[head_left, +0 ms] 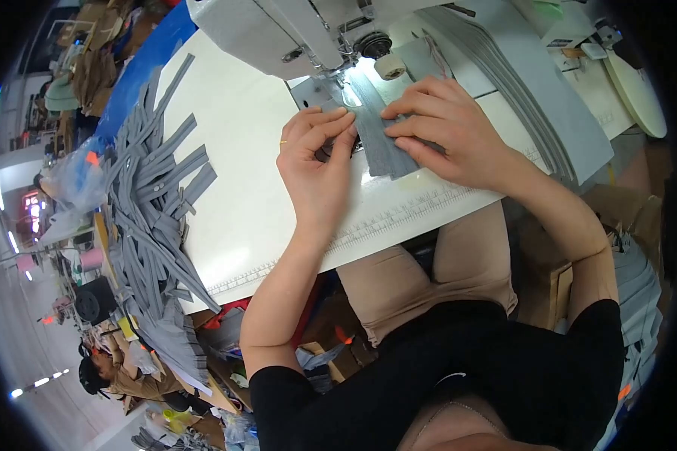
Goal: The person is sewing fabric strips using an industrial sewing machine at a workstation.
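One flat grey cloth strip [384, 153] lies between the spread right hand [456, 129] and left hand [314, 154], whose grip is unclear.

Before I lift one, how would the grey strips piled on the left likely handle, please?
The grey strips look thin and narrow, so each is probably light. Several curve, suggesting floppiness. They lie crossed, so one may drag others along.

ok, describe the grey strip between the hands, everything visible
The strip is grey, fabric-looking, long and narrow, its near end stepped as if layered. It lies roughly flat on the table, running from the sewing machine toward the person. Right hand touches its right side; left hand is at its left edge.
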Action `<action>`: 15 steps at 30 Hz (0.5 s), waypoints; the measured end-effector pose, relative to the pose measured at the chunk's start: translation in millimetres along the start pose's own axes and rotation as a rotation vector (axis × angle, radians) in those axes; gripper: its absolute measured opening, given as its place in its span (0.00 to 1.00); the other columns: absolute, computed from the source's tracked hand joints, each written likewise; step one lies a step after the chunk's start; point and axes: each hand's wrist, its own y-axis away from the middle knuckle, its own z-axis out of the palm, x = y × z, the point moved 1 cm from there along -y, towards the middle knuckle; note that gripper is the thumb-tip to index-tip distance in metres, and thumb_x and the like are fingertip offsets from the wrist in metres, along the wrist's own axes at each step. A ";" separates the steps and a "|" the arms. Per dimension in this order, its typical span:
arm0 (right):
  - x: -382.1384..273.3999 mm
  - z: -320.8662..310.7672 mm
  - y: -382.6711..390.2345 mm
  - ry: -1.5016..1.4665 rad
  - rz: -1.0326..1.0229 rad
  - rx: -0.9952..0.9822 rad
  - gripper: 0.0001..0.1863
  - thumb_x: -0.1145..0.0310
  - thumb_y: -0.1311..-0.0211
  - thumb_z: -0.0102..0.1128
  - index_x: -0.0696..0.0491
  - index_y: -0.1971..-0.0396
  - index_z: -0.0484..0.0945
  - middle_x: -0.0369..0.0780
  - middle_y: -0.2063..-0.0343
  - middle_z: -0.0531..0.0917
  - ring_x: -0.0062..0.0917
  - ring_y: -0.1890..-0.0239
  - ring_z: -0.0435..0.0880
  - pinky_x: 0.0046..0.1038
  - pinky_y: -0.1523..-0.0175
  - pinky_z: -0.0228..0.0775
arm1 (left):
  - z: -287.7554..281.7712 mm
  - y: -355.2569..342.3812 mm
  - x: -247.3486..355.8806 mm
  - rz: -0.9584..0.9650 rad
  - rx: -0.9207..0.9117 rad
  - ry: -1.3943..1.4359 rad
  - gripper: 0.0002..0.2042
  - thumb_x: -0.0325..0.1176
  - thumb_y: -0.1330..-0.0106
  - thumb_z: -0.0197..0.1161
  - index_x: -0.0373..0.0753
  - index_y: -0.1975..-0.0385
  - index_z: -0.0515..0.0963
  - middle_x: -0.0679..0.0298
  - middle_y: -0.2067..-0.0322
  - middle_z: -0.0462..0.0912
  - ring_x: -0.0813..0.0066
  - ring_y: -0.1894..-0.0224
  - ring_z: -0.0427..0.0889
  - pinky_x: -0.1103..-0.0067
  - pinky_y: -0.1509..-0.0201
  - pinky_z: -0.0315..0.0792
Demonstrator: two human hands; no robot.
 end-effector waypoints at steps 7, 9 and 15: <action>-4.0 -2.3 -2.0 -0.007 0.022 -0.049 0.09 0.68 0.41 0.69 0.52 0.61 0.85 0.34 0.52 0.84 0.32 0.47 0.78 0.36 0.43 0.68 | -2.7 -0.1 14.9 -0.239 -0.063 0.100 0.06 0.21 0.35 0.68 0.37 0.61 0.88 0.63 0.53 0.84 0.73 0.51 0.80 0.80 0.53 0.76; -4.3 -3.2 -2.7 -0.013 0.024 -0.051 0.09 0.68 0.41 0.69 0.52 0.61 0.85 0.34 0.52 0.84 0.32 0.47 0.77 0.36 0.43 0.67 | -3.1 0.3 8.8 -0.193 -0.084 0.060 0.07 0.20 0.32 0.66 0.36 0.59 0.88 0.62 0.51 0.83 0.78 0.54 0.81 0.84 0.56 0.76; -4.5 -3.6 -2.0 0.029 0.025 -0.079 0.12 0.66 0.40 0.69 0.52 0.57 0.84 0.35 0.48 0.84 0.33 0.44 0.77 0.36 0.42 0.66 | -2.0 0.0 11.0 -0.142 -0.086 0.018 0.07 0.20 0.32 0.65 0.35 0.58 0.87 0.62 0.51 0.83 0.76 0.52 0.82 0.81 0.55 0.76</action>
